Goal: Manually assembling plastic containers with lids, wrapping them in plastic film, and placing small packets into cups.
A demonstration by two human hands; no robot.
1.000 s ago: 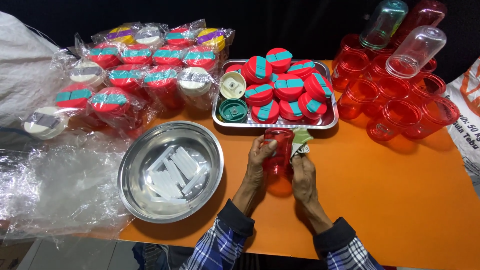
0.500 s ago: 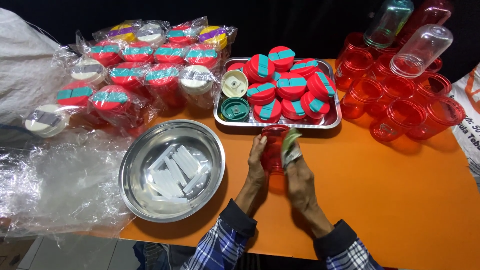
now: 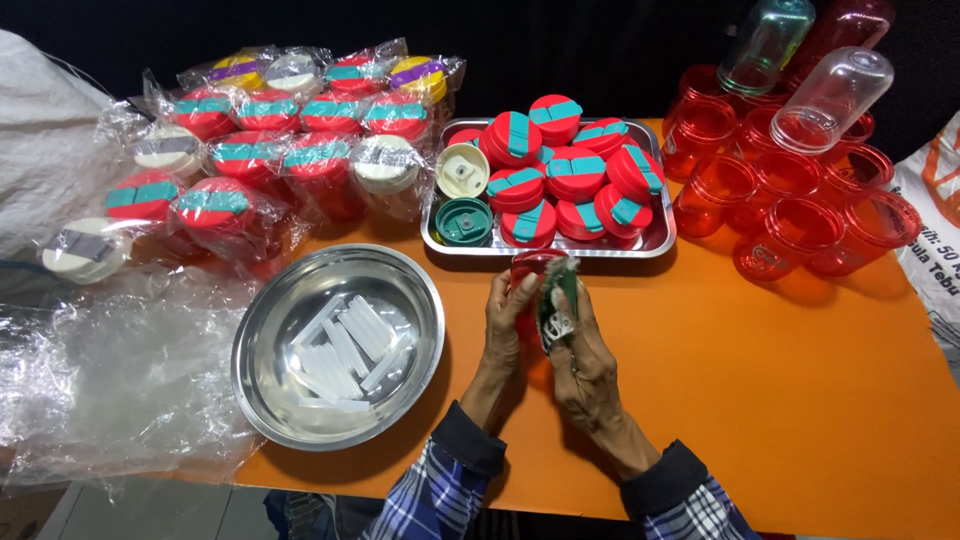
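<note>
My left hand (image 3: pixel 507 322) grips a clear red plastic jar (image 3: pixel 530 272) upright on the orange table (image 3: pixel 780 390), just in front of a steel tray. My right hand (image 3: pixel 582 352) holds a green lid (image 3: pixel 556 300) on edge against the jar's right side, its pale underside turned toward me. The steel tray (image 3: pixel 655 242) behind them carries several red lids with teal bands (image 3: pixel 560 170), one cream lid (image 3: pixel 462 170) and one green lid (image 3: pixel 464 220).
A round steel bowl (image 3: pixel 290 400) with several white plastic strips (image 3: pixel 345 345) sits to the left. Bagged, lidded jars (image 3: pixel 270 150) fill the back left. Empty red jars (image 3: pixel 790 210) lie stacked at the back right. Crumpled clear plastic (image 3: pixel 110 380) covers the left edge.
The green lid has come from beside the jar's top down against its right side, now turned on edge in my right hand. My left hand still grips the jar.
</note>
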